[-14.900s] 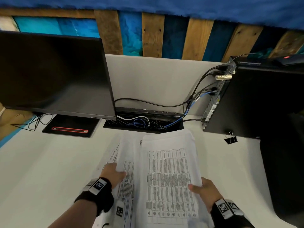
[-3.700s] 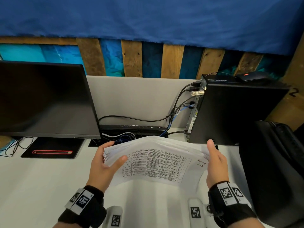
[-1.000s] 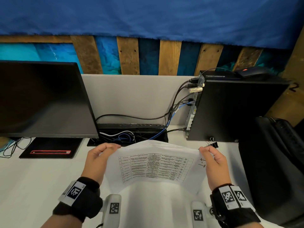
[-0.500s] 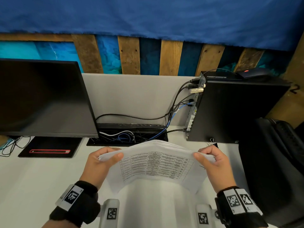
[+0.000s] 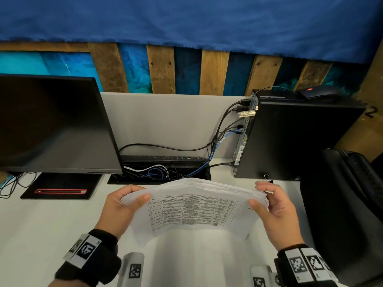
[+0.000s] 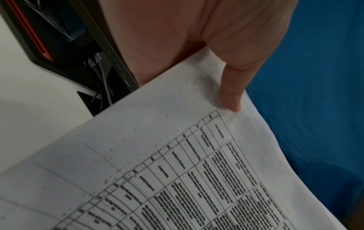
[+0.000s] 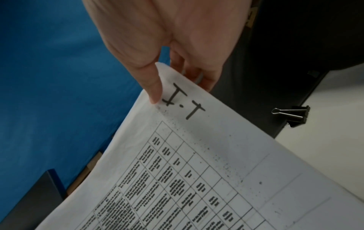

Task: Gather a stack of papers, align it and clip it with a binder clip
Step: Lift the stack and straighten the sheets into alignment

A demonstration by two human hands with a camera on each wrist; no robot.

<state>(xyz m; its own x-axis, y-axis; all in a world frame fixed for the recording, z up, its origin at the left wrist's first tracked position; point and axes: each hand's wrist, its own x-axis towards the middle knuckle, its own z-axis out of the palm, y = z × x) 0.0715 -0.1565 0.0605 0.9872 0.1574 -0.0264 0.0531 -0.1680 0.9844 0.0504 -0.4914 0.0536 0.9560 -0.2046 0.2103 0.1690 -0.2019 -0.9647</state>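
My left hand (image 5: 120, 206) gripped the left short end of the stack of papers (image 5: 196, 204), thumb laid flat across the top sheet and fingers curled behind the fanned edges. In the left wrist view the thumb tip pressed just above the corner of the printed grid. My right hand (image 5: 275, 210) held the opposite end the same way, thumb on top, fingers wrapped under; the right wrist view showed its thumb tip beside a thick black hand-drawn "I.T" on the page.

The stack was thick, white and soft, lifted clear of the desk (image 5: 41, 224) and bowed upward in the middle, its far edge layered into fine ridges. The top sheet carried a dense table of small black print, speckled with toner dust.

Just beyond my right fingers a black binder clip (image 7: 293, 114) with looped wire handles lay on the smooth white desk, against the foot of the matte black computer tower (image 5: 294, 137). A dark glossy monitor (image 5: 51, 125) stood at the left.
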